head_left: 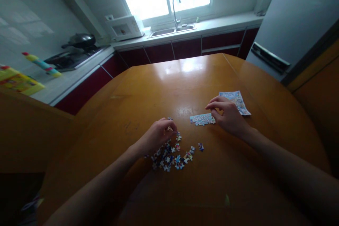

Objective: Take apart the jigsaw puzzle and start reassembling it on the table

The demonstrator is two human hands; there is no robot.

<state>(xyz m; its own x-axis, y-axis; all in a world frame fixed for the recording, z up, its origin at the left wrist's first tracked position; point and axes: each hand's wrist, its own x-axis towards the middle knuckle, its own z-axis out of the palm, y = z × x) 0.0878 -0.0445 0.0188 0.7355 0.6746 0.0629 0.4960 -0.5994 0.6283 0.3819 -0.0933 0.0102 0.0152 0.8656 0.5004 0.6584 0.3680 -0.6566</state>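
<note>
My left hand is over the upper part of a loose heap of jigsaw puzzle pieces. Its fingers are curled together, with a small puzzle piece showing between finger and thumb; the hand partly hides it. To the right lies a joined strip of puzzle, pale blue with lettering, its lower edge jagged. My right hand hovers at the strip's right end, fingers loosely bent and apart, with nothing visible in them. One single puzzle piece lies apart from the heap, below the strip.
A printed picture sheet lies behind my right hand on the wooden table. Beyond the table's far edge are a counter with a sink, a microwave and a stove with a black pan. A fridge stands at right.
</note>
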